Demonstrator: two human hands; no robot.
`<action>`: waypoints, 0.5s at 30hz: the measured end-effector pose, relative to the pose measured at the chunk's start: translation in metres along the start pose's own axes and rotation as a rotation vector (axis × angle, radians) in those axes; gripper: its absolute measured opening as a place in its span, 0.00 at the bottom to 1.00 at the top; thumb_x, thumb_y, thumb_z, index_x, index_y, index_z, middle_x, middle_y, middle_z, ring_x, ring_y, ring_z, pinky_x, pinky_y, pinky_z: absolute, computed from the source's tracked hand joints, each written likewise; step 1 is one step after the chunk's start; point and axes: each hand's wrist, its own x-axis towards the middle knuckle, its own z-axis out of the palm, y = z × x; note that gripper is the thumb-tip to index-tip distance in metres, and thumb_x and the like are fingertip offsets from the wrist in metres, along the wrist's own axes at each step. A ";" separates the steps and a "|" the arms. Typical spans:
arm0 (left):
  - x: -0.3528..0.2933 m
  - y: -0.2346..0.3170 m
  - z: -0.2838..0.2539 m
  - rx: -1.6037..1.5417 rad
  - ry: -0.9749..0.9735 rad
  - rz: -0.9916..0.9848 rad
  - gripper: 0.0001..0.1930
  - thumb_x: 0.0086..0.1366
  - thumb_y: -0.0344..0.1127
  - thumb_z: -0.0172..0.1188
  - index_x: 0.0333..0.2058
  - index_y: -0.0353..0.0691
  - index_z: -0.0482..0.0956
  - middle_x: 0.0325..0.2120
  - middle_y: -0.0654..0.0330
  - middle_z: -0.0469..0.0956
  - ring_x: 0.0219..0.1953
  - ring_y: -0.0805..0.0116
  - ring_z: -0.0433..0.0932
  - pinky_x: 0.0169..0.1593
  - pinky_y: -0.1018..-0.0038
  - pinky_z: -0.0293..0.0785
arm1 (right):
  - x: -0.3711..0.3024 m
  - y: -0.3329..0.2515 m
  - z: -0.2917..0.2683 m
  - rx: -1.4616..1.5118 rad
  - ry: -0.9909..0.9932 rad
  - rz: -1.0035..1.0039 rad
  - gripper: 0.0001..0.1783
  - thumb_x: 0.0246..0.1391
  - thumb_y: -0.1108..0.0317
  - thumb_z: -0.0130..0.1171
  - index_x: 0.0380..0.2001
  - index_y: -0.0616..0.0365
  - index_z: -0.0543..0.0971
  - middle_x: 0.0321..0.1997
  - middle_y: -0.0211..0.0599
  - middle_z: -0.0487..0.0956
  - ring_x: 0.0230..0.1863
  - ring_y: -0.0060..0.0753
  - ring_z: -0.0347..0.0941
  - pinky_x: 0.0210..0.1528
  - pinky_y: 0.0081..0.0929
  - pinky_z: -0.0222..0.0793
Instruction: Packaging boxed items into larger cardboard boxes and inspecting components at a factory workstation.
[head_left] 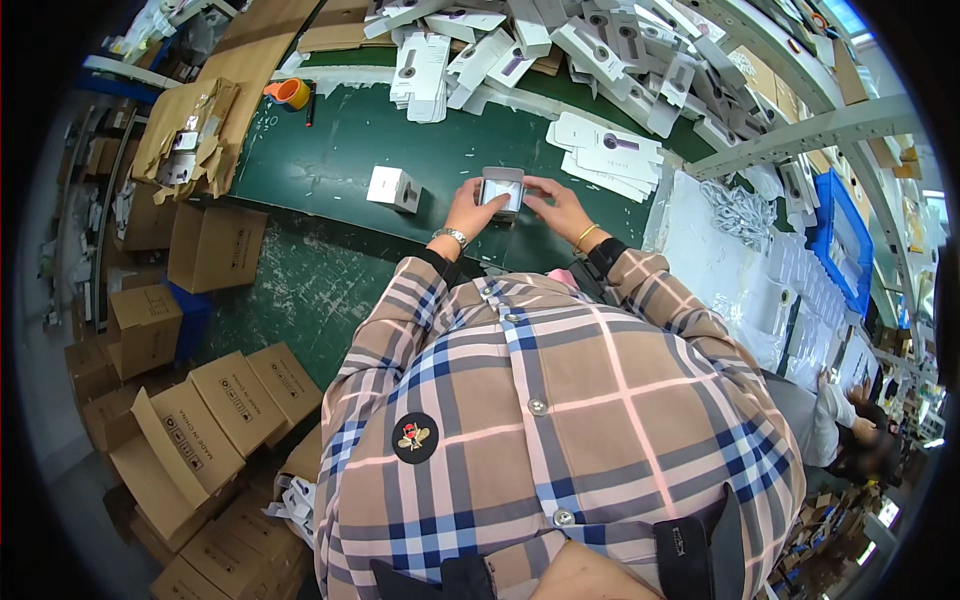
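Work surface is a green-topped bench [330, 150], scuffed with white marks. A small white folded box [393, 188] is stood near the front edge, left of centre. A fanned stack of flat white carton blanks [607, 155] is laid at the right side. A large heap of similar white blanks [560, 45] is piled along the far edge. An orange tape roll [290, 93] is placed at the far left corner, just beside crumpled brown cardboard [190, 135] draped over the left end. Flattened brown cardboard sheets [330, 30] are laid at the far left. Floor [290, 300] is green too; brown shipping cartons [215, 400] are stacked on it, left of the bench.
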 end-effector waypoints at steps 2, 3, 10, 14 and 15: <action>0.003 -0.003 0.004 0.001 0.005 -0.035 0.37 0.56 0.51 0.73 0.58 0.35 0.72 0.49 0.44 0.78 0.54 0.53 0.78 0.54 0.62 0.76 | 0.002 -0.009 -0.002 0.157 -0.025 0.126 0.30 0.58 0.65 0.69 0.62 0.56 0.73 0.56 0.31 0.78 0.48 0.27 0.78 0.41 0.24 0.79; 0.004 -0.003 0.003 0.124 0.028 -0.032 0.37 0.56 0.51 0.73 0.58 0.37 0.72 0.49 0.45 0.78 0.53 0.53 0.77 0.54 0.63 0.76 | 0.005 -0.019 -0.001 0.313 -0.050 0.253 0.28 0.58 0.65 0.69 0.60 0.55 0.75 0.54 0.29 0.78 0.47 0.24 0.77 0.40 0.23 0.78; 0.007 -0.002 0.012 0.281 0.098 -0.090 0.35 0.57 0.54 0.70 0.59 0.43 0.74 0.49 0.48 0.79 0.54 0.58 0.76 0.56 0.65 0.74 | 0.024 -0.013 0.012 0.525 -0.020 0.364 0.19 0.53 0.69 0.73 0.47 0.56 0.79 0.42 0.28 0.78 0.31 0.20 0.78 0.28 0.20 0.75; -0.002 0.009 -0.018 -0.189 -0.185 -0.183 0.33 0.60 0.51 0.69 0.62 0.44 0.74 0.49 0.51 0.78 0.56 0.64 0.73 0.58 0.65 0.71 | 0.033 -0.010 0.017 0.396 -0.030 0.266 0.17 0.52 0.68 0.75 0.40 0.56 0.77 0.35 0.28 0.78 0.25 0.19 0.75 0.24 0.18 0.72; -0.009 0.017 -0.032 -0.356 -0.192 -0.260 0.32 0.62 0.46 0.68 0.64 0.44 0.73 0.50 0.55 0.77 0.52 0.66 0.75 0.53 0.67 0.74 | 0.031 -0.009 0.016 0.396 -0.037 0.269 0.17 0.52 0.67 0.75 0.39 0.54 0.75 0.32 0.28 0.78 0.25 0.18 0.74 0.24 0.17 0.72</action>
